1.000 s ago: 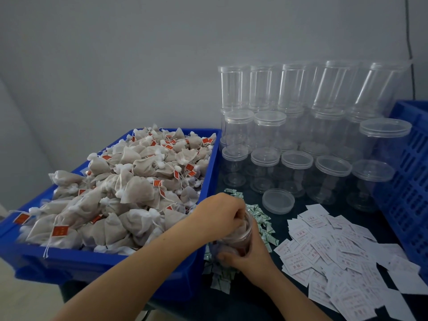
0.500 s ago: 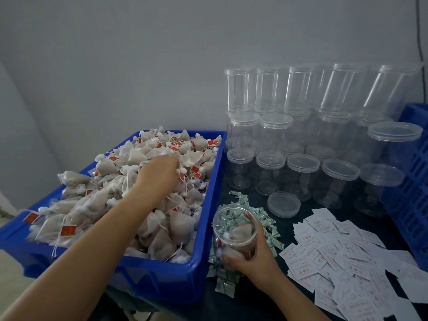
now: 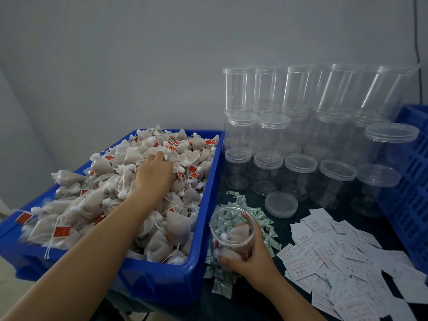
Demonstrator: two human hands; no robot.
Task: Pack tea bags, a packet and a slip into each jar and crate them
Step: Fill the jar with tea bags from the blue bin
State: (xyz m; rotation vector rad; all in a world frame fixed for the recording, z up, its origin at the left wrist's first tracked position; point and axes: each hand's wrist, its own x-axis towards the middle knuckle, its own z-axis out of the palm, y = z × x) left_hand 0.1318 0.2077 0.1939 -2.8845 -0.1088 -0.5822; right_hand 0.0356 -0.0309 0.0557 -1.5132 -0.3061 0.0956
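One open jar (image 3: 232,230), holding at least two tea bags, is gripped by the right hand (image 3: 251,258) at 5 o'clock. At 9 o'clock, the left hand (image 3: 154,174) is laid on the uncounted tea bags (image 3: 111,195) in one blue bin (image 3: 162,281); its fingers' grasp cannot be told. One loose lid (image 3: 281,204) is seen at 3 o'clock.

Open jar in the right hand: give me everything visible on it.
The jar is a clear plastic cylinder, lid off, mouth open and tilted a little toward the camera. A few tea bags lie inside. The right hand grips its lower wall. It stands among the green packets, beside the blue bin.
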